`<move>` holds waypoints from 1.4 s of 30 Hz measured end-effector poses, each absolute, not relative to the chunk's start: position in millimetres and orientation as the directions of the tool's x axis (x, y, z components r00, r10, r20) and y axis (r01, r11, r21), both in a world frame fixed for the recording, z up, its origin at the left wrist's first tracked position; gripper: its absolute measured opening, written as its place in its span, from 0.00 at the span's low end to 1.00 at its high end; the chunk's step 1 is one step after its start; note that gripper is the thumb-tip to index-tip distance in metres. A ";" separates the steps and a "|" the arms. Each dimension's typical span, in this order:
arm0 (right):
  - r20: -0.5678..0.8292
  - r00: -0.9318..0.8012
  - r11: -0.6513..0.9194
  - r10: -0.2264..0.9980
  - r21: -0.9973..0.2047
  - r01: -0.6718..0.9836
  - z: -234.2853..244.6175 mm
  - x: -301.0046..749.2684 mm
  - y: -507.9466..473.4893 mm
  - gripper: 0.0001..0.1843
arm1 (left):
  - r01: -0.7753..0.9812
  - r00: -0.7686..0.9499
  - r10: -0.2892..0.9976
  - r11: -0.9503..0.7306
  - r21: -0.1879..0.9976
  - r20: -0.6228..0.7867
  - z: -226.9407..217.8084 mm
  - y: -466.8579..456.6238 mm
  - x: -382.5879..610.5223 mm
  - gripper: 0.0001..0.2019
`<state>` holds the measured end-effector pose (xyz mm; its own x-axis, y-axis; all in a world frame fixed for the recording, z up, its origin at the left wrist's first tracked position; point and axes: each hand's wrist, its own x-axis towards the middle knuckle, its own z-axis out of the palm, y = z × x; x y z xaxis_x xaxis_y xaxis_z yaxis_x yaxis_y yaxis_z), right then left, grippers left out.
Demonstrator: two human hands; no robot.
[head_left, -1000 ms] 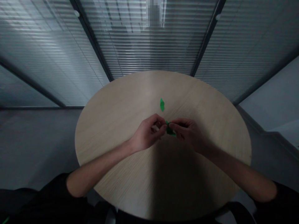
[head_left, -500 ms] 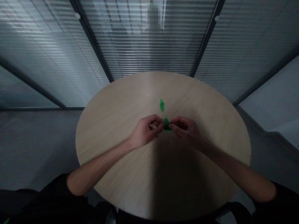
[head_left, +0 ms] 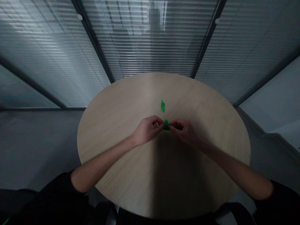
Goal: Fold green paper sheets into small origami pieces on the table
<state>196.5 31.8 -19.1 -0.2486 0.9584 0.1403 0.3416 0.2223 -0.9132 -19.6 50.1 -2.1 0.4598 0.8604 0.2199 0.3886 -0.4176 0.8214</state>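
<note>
Between my two hands is a small piece of green paper (head_left: 166, 122), pinched from both sides a little above the table. My left hand (head_left: 148, 129) grips its left edge between thumb and forefinger, the other fingers curled. On the opposite edge, the fingertips of my right hand (head_left: 184, 130) are closed in the same kind of pinch. The paper looks bent or folded, but fingers and shadow cover part of it. Just beyond, a second green folded piece (head_left: 162, 106), narrow and pointed at its far end, lies on the table by itself.
A round, pale wooden table (head_left: 122, 106) is under both hands, with a dark shadow across its near half. Glass partitions with blinds (head_left: 152, 53) stand right behind its far edge. Black chair parts (head_left: 231, 209) show at the near edge.
My right hand has shifted slightly left, so the fingertips of both hands are closer together. The held green paper looks narrower between them. The second green piece lies where it was.
</note>
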 end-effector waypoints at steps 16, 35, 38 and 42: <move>0.170 -0.265 0.304 0.949 -0.711 0.634 -22.2 199.3 38.4 0.09 | 0.595 0.532 0.821 -0.538 0.597 0.209 -14.2 58.2 -22.0 0.08; 0.245 -0.203 0.318 0.948 -0.712 0.626 -24.0 212.8 51.9 0.17 | 0.658 0.424 0.851 -0.524 0.541 0.310 -7.7 74.8 -34.6 0.16; 0.253 -0.154 0.290 0.955 -0.693 0.660 -19.1 219.0 56.1 0.21 | 0.711 0.406 0.861 -0.508 0.486 0.307 -8.1 83.8 -42.3 0.18; 0.297 -0.115 0.291 0.948 -0.662 0.690 -15.9 229.6 63.1 0.24 | 0.790 0.384 0.875 -0.477 0.386 0.296 -10.3 95.4 -53.7 0.19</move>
<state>229.6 63.1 -15.9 -0.1154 0.9479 0.2969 0.6903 0.2915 -0.6622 -53.7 95.4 -10.3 0.3838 0.8746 0.2962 0.7897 -0.4771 0.3857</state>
